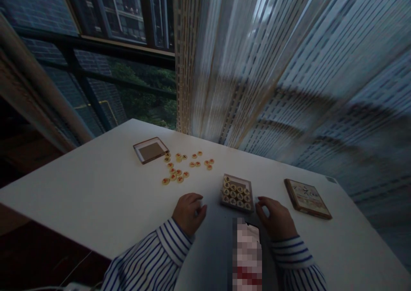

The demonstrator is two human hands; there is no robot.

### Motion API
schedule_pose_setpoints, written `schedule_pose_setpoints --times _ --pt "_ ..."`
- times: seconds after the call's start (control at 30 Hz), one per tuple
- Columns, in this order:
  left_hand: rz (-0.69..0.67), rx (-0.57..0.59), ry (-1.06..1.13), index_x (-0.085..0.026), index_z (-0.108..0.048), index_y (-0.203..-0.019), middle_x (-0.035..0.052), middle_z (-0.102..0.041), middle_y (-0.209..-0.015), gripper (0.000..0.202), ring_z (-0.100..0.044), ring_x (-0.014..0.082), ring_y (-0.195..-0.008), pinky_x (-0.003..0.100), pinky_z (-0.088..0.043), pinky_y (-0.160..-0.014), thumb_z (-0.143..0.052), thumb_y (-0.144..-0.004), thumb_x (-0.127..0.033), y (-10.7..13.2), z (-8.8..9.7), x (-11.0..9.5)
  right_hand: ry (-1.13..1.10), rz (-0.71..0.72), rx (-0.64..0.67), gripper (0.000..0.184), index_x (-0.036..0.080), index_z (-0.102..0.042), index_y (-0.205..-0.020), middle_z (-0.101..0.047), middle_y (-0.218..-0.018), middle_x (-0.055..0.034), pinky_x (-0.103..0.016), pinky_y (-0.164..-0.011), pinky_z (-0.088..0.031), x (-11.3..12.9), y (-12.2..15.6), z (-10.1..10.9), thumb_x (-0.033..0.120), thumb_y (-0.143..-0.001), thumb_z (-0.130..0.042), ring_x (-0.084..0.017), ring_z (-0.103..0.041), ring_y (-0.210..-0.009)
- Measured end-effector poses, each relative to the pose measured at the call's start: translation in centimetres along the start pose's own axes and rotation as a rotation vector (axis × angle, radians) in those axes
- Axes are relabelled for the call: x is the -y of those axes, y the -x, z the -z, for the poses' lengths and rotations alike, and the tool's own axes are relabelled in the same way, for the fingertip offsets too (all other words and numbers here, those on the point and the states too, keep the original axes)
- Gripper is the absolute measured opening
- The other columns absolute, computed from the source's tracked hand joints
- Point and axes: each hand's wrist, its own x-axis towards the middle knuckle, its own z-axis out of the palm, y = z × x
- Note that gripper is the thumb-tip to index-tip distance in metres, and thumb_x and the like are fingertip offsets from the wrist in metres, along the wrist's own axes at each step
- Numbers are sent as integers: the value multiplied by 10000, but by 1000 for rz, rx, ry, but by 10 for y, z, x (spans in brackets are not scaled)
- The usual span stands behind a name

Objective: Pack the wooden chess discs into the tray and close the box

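I am resting both hands on the tabletop (96, 188), left hand (189, 211) loosely curled with nothing showing in it, right hand (276, 217) half-open and empty, flanking the tray of discs (236, 192) so it is sitting within easy reach, loose discs (186, 166) lying beyond the left.

Your left hand (189, 211) rests knuckles-up on the white table (96, 196), fingers curled, holding nothing — it sits just left of the small tray (237, 192) of round game pieces. Your right hand (275, 217) lies at the tray's near right corner, fingertips close to its edge; whether they touch it cannot be told. Loose pieces (183, 166) lie scattered farther out on the table, well apart from both hands, beside an empty shallow box (150, 150). A flat wooden board (307, 198) lies to the right of your right hand. Striped sleeves cover both wrists — a sheer curtain (289, 68) hangs behind the table.
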Motion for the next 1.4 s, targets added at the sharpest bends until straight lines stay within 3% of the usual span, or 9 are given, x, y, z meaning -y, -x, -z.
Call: schedule_pose_setpoints --times 0.17,0.53,0.8,1.0,1.23,1.4 --pt "0 3 13 -179 -562 -523 68 -695 -764 220 -644 199 -754 367 -511 -684 -535 -740 -212 0 0 1 -47 98 47 230 202 -609 -737 -685 -908 -74 -317 -705 -464 0 -4 -1 352 -815 -453 -196 -629 -815" --pt "10 3 38 -179 -614 -685 68 -700 -757 97 -652 202 -744 369 -524 -682 -532 -736 -189 -1 1 -3 -84 186 -37 254 185 -609 -712 -689 -835 -84 -307 -693 -472 20 -15 3 307 -839 -427 -183 -634 -767" --pt "38 36 63 -182 -627 -759 63 -702 -796 103 -647 186 -769 351 -519 -719 -524 -752 -187 -9 17 -1 -72 280 55 219 191 -637 -827 -691 -873 -72 -285 -691 -456 22 -30 2 289 -840 -441 -174 -634 -790" --pt "118 117 -1 -179 -635 -849 68 -698 -858 152 -633 211 -830 390 -500 -761 -529 -759 -241 -28 33 24 -84 292 161 186 217 -632 -859 -680 -946 -71 -310 -716 -436 37 -50 4 281 -817 -462 -191 -623 -835" --pt "240 98 -111 -157 -634 -882 85 -687 -852 227 -618 218 -821 368 -487 -766 -484 -771 -285 -68 48 63 -98 283 178 298 159 -566 -1043 -675 -896 -108 -353 -748 -430 67 -75 6 225 -770 -468 -214 -614 -827" --pt "367 21 -136 -142 -623 -931 105 -673 -934 289 -600 234 -898 378 -470 -818 -451 -770 -309 -72 46 92 -104 252 295 301 155 -562 -1051 -663 -940 -102 -360 -796 -418 88 -94 5 222 -767 -488 -216 -603 -867"
